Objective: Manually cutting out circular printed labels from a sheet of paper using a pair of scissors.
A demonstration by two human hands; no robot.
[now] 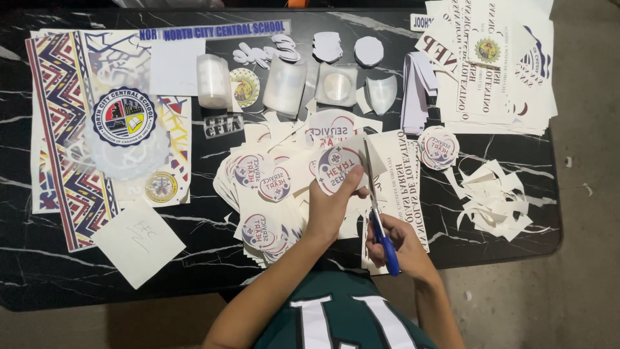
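- Both hands are working over a black marbled table (pixel 39 284): the left hand (pixel 332 203) is pinching a round printed sticker sheet (pixel 337 169) between thumb and fingers.
- Right hand (pixel 395 242) is gripping blue-handled scissors (pixel 380 220), fingers closed through the loops, blades pointing up beside the sticker sheet.
- Cut round stickers (pixel 265 187) are lying in a heap just under the left hand.
- White paper scraps (pixel 494 197) are lying to the right.

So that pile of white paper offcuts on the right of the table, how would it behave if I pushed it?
The offcuts look thin and curled, so probably very light and floppy. They lie loose and tangled, so a push would likely scatter some rather than slide them together.
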